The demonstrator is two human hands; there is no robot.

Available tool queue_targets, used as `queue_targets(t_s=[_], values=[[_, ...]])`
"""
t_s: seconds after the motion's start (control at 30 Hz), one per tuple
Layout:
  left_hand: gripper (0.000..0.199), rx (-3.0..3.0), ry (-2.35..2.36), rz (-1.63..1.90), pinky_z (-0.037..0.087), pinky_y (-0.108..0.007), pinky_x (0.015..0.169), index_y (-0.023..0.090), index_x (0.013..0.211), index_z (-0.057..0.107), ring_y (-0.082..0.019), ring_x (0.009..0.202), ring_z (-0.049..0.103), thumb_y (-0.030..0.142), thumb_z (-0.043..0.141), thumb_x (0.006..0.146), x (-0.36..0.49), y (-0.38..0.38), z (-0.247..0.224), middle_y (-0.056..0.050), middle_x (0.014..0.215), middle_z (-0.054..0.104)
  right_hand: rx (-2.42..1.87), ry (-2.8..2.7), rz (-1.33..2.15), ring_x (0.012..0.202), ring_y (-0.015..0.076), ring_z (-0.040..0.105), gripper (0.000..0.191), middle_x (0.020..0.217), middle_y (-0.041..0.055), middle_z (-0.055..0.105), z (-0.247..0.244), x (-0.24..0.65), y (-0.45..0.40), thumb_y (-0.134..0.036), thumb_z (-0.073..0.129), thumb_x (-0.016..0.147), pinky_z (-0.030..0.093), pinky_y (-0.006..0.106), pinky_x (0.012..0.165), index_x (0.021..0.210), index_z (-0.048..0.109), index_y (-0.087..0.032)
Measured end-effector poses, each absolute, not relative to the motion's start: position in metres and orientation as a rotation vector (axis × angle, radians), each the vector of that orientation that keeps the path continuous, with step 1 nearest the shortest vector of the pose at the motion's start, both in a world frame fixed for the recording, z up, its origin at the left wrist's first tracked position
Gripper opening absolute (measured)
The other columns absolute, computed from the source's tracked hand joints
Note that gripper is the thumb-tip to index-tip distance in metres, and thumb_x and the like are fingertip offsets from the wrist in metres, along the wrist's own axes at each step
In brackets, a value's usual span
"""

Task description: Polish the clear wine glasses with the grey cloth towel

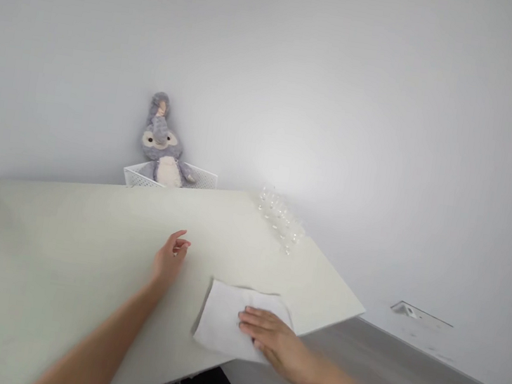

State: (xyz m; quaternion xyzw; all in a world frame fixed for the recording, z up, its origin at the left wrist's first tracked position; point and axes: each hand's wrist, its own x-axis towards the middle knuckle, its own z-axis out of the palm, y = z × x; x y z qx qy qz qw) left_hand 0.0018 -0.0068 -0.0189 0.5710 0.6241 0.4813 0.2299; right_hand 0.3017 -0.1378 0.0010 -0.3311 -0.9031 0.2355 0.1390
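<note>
A white cloth or sheet (222, 318) lies flat on the white table near its front edge. My right hand (272, 339) rests palm down on its right part, fingers stretched out and pointing left. To the left of the cloth, my left hand (172, 256) is held over the table with its fingers loosely curved and apart, with nothing visible in them. It does not touch the cloth.
The white table (61, 240) narrows to a corner at the right. Clear plastic holders (280, 215) stand at its back right edge. Behind it, a grey plush toy (163, 146) sits in a white basket (204, 179) by the wall. A socket plate (420, 313) is low on the right.
</note>
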Motion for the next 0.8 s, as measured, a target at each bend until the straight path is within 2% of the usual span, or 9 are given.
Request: queue_targets(t_s=[0.2,0.33,0.53,0.8], values=[[0.034,1.669,1.806,1.387,0.043,-0.033,0.072,0.026,0.111,0.049,-0.019,0.085,0.055,0.028,0.042,0.078,0.001,-0.01,-0.015,-0.002,0.093,0.063,-1.219,-2.656,0.353,0.131,0.0177,0.02,0.042,0.139,-0.0006,0.032,-0.017,0.302,-0.047,-0.031,0.025,0.091,0.014,0.043,0.107,0.132,0.035,-0.029],[0.031,1.843,1.79,1.443,0.044,-0.032,0.07,0.025,0.109,0.051,-0.019,0.087,0.054,0.024,0.042,0.079,0.007,-0.017,-0.011,-0.002,0.093,0.063,-1.422,-2.602,0.2,0.131,0.0203,0.02,0.043,0.14,0.0005,0.03,-0.025,0.279,0.024,-0.031,0.023,0.091,0.017,0.044,0.105,0.132,0.035,-0.026],[0.032,2.196,1.531,1.376,0.042,-0.035,0.082,0.023,0.111,0.049,-0.018,0.091,0.053,0.015,0.039,0.081,0.019,-0.025,-0.014,-0.003,0.089,0.062,-1.726,-2.504,0.07,0.129,0.0222,0.022,0.044,0.141,0.0014,0.029,-0.027,0.24,0.121,-0.03,0.021,0.091,0.019,0.043,0.102,0.132,0.034,-0.025],[0.035,1.997,1.633,1.283,0.045,-0.033,0.076,0.025,0.112,0.047,-0.016,0.09,0.054,0.014,0.041,0.079,0.019,-0.02,-0.025,-0.002,0.089,0.061,-1.864,-2.389,0.023,0.127,0.0258,0.024,0.044,0.141,0.0072,0.029,-0.031,0.215,0.211,-0.027,0.02,0.09,0.023,0.048,0.098,0.132,0.034,-0.021]])
